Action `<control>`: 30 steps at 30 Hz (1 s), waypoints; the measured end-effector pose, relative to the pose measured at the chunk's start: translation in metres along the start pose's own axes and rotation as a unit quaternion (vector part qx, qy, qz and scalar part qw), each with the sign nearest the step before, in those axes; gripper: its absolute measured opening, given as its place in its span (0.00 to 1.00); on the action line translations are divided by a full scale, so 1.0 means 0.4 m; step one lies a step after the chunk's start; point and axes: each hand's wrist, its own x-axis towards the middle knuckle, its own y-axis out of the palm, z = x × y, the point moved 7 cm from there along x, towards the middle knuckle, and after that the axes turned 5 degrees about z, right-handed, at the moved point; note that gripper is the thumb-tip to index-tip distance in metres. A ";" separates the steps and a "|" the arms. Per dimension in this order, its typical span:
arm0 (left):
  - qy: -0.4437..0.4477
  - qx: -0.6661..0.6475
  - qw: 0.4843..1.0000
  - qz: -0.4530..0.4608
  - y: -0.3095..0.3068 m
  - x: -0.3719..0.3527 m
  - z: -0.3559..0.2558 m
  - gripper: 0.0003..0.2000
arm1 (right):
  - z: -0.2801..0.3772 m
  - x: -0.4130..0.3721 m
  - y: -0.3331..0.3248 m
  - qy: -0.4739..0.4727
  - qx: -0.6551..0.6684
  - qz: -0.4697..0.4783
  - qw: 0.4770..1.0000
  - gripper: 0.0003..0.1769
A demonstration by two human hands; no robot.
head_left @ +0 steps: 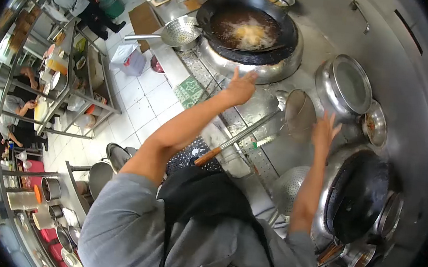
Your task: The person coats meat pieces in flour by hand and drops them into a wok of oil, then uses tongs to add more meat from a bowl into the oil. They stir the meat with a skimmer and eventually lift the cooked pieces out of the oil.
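**A:** Where are my hands right now?

**B:** Your left hand is open and empty, with the fingers spread. Its fingertips reach the steel ring under the frying wok. I cannot tell whether they touch it. The wok sits at twelve o'clock from that hand, with something pale bubbling in dark oil.

**A:** And the other one?

**B:** Your right hand is open too, fingers splayed, gripping nothing. It is just beside the mesh skimmer, which is at ten o'clock from it. I cannot tell whether they touch.

**A:** How does the skimmer lie?

**B:** It lies on the desk, between your hands, with its wooden handle running toward eight o'clock.

**A:** What else is close?

**B:** A perforated ladle is at ten o'clock from your left hand. An empty black wok is at five o'clock from your right.
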 end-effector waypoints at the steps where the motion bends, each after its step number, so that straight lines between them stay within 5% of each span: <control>1: -0.002 -0.186 0.982 -0.039 -0.050 -0.054 0.041 0.17 | 0.012 -0.066 0.019 -0.006 -0.139 -0.065 0.988 0.18; 2: 0.001 -0.369 0.927 -0.068 -0.086 -0.124 0.080 0.17 | 0.011 -0.143 0.036 -0.002 -0.274 -0.128 0.953 0.17; 5: -0.079 -0.340 0.913 -0.211 -0.039 -0.325 0.323 0.19 | 0.019 -0.326 0.105 -0.074 -0.383 -0.183 0.902 0.14; 7: -0.213 -0.405 0.846 -0.272 0.028 -0.498 0.474 0.14 | -0.002 -0.418 0.178 -0.080 -0.292 -0.136 0.943 0.11; 9: -0.393 -0.450 0.765 -0.239 0.193 -0.663 0.590 0.12 | 0.026 -0.506 0.286 -0.129 -0.234 -0.088 0.960 0.10; 11: -0.451 -0.351 0.790 -0.221 0.356 -0.790 0.633 0.11 | 0.021 -0.571 0.401 -0.112 -0.252 -0.082 0.958 0.14; 13: -0.502 -0.462 0.716 -0.148 0.552 -0.858 0.620 0.11 | 0.038 -0.619 0.504 -0.118 -0.240 -0.081 0.960 0.17; 15: -0.496 -0.475 0.720 -0.099 0.765 -0.870 0.568 0.11 | 0.028 -0.633 0.566 -0.127 -0.223 -0.085 0.963 0.21; 17: -0.474 -0.566 0.672 -0.063 0.819 -0.830 0.457 0.11 | 0.019 -0.649 0.598 -0.156 -0.300 -0.113 0.934 0.25; 19: -0.423 -0.595 0.682 0.040 0.875 -0.754 0.355 0.09 | 0.004 -0.642 0.594 -0.127 -0.310 -0.092 0.938 0.25; 21: -0.390 -0.744 0.540 0.040 0.861 -0.696 0.253 0.06 | -0.014 -0.639 0.589 -0.146 -0.284 -0.095 0.943 0.24; 23: -0.311 -0.887 0.339 0.035 0.965 -0.625 0.147 0.04 | -0.015 -0.639 0.593 -0.154 -0.289 -0.112 0.938 0.24; 25: -0.336 -0.923 0.185 0.039 0.955 -0.599 0.072 0.02 | -0.017 -0.643 0.594 -0.158 -0.291 -0.134 0.934 0.23; 28: -0.355 -0.917 0.162 0.082 1.067 -0.540 -0.010 0.04 | -0.023 -0.645 0.600 -0.161 -0.311 -0.159 0.923 0.23; 30: -0.386 -0.918 0.072 0.059 1.101 -0.528 -0.041 0.11 | -0.031 -0.645 0.596 -0.156 -0.306 -0.169 0.924 0.23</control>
